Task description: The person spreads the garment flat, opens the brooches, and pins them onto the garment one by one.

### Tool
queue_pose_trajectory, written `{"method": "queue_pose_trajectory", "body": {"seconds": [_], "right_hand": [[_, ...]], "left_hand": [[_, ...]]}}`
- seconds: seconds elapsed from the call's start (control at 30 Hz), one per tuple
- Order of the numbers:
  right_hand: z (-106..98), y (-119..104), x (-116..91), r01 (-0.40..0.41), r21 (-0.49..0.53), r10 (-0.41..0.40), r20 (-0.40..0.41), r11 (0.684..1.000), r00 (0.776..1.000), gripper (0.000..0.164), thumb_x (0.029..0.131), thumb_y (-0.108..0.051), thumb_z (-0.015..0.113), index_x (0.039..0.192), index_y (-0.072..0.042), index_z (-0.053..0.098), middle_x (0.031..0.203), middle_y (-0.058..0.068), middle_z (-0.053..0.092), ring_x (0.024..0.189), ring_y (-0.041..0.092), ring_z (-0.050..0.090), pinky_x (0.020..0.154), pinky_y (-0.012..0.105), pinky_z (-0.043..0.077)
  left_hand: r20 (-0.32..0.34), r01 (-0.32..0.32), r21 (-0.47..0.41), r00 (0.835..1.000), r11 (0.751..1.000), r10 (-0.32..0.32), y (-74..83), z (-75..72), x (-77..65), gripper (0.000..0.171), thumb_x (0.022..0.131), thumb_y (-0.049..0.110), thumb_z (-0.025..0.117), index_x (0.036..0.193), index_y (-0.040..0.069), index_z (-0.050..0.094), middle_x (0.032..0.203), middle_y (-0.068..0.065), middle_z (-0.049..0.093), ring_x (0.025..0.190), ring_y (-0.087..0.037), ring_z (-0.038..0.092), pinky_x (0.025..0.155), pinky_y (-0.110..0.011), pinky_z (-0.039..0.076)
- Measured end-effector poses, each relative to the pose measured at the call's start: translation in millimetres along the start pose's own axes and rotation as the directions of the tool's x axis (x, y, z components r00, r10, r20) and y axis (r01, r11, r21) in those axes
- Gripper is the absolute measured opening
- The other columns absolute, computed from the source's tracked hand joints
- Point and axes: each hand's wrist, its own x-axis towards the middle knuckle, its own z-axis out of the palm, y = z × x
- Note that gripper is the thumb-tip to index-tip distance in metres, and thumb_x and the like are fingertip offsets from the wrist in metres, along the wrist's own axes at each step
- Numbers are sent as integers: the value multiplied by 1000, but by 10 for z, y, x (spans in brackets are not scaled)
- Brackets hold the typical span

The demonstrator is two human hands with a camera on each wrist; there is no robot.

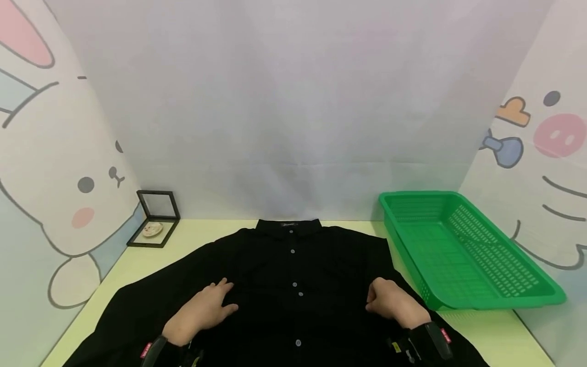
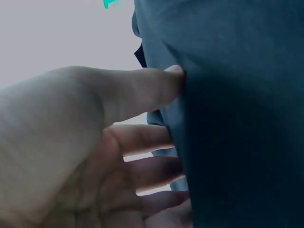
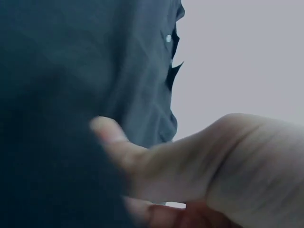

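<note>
A black button-up shirt lies spread front side up, its collar toward the back wall and pale buttons down its middle. My left hand rests on the shirt's left half, fingers and thumb spread. In the left wrist view, the thumb and fingertips of that hand touch the dark cloth. On the right half, my right hand touches the shirt with fingers bent downward. The right wrist view shows this hand with its thumb stretched over the cloth; its other fingers are mostly hidden.
A green plastic basket stands on the right of the pale yellow table, close to the shirt's sleeve. At the back left is an open black-framed case with a small round pale item. White walls enclose the table.
</note>
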Motion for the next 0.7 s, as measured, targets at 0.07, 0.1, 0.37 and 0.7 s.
{"method": "queue_pose_trajectory", "body": {"seconds": [0.07,0.1,0.37,0.7], "right_hand": [[16,9,22,8,2,-8,-22,1000,1000,10,91,-4,75,89,-8,67,84,4,61,70,19,56,65,36,46],[20,12,31,9,2,-9,-30,1000,1000,10,92,-3,74,89,-8,66,84,5,60,71,19,56,65,36,46],[16,-10,7,23,-33,-25,-39,999,999,11,94,-3,72,91,-9,63,83,5,59,69,20,55,64,37,45],[-150,-36,-95,141,2,-140,-10,990,990,9,94,-3,72,101,-5,68,82,4,61,70,19,56,66,37,46]], "left_hand": [[-2,2,-31,1000,1000,-3,-26,11,4,56,99,19,70,144,-8,52,156,-37,37,142,-64,31,114,-72,31],[-6,2,-49,1000,999,-2,-34,13,11,55,100,19,68,145,-8,51,157,-37,36,143,-65,28,115,-73,29],[-79,53,30,996,998,-51,-6,-84,-36,48,94,22,76,134,-1,62,137,-28,61,126,-51,57,106,-72,40],[-67,-50,-30,997,998,47,-8,-335,-232,31,89,2,78,109,12,56,91,-7,62,77,-23,61,76,-49,53]]}}
